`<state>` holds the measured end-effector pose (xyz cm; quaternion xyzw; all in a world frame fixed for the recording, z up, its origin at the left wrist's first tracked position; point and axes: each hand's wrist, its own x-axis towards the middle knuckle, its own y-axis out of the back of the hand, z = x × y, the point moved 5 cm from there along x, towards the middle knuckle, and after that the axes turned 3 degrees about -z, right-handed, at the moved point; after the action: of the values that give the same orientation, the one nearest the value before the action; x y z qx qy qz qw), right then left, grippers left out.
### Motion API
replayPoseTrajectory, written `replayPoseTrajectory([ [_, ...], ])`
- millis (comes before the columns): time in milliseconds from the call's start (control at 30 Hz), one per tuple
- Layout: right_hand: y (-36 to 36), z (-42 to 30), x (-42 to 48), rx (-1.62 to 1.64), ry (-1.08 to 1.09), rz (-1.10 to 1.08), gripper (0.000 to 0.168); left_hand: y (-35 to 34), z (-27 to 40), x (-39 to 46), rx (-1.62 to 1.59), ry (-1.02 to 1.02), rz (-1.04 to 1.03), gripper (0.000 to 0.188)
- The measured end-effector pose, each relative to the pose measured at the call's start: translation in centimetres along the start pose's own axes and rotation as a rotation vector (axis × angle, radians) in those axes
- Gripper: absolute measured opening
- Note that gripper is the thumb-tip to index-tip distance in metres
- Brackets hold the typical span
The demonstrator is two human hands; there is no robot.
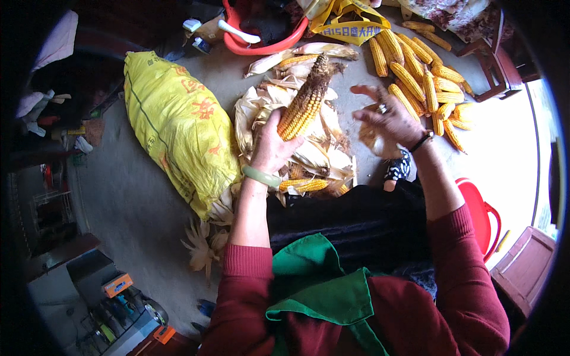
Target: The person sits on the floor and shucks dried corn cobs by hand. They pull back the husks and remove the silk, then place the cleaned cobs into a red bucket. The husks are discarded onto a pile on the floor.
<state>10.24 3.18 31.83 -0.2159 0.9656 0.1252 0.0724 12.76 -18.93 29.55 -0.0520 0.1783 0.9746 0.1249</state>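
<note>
My left hand (pixel 274 147), with a pale green bangle at its wrist, grips the lower part of an ear of corn (pixel 303 104). Its yellow kernels are bare, and brown silk and a dark, damaged-looking tip point up. To the right, my right hand (pixel 389 113) is raised with its fingers apart and nothing in it. Below the held ear lies a heap of pale corn husks (pixel 311 153) on the floor. A bare corn cob (pixel 307 185) rests at the heap's near edge. Beyond my right hand is a pile of husked corn ears (pixel 414 73).
A stuffed yellow woven sack (pixel 178 129) lies left of the husks. At the back are a red basin (pixel 267 50) and a yellow bag (pixel 349 22). A wooden stool (pixel 494 71) stands far right, with a red plastic container (pixel 476 213) nearer me. Shelved goods (pixel 120 311) stand lower left.
</note>
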Motion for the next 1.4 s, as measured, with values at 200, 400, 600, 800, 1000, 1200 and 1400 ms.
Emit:
replayPoseTrajectory([
  [200, -2.4, -0.3, 0.5, 0.040, 0.066, -0.116, 0.054, -4.2, -0.5, -0.1, -0.225, -0.051, -0.115, 0.050],
  [400, -0.8, 1.3, 0.2, -0.230, -0.013, -0.129, 0.026, -4.5, 0.8, 0.0, 0.249, -0.068, 0.014, 0.048],
  [600, 2.0, -2.0, -0.6, -0.099, 0.219, 0.071, 0.020, -3.8, 1.9, -0.2, 0.620, -0.166, 0.123, 0.055],
  [800, -1.0, 0.7, -0.2, -0.341, 0.202, 0.112, 0.025, -4.5, 2.3, -0.5, 0.653, -0.192, 0.133, 0.045],
  [1000, 0.9, 0.9, 0.0, 0.148, 0.117, 0.356, 0.023, -3.7, 0.9, -0.1, 0.499, 0.000, 0.209, 0.043],
  [1200, -1.9, 1.8, 0.3, -0.051, -0.131, 0.065, 0.053, -3.3, 1.6, -0.2, 0.602, -0.121, 0.320, 0.048],
  [1400, -3.5, 2.3, 0.6, 0.102, 0.065, -0.139, 0.032, -4.5, 2.6, -0.6, 0.546, -0.198, 0.272, 0.056],
])
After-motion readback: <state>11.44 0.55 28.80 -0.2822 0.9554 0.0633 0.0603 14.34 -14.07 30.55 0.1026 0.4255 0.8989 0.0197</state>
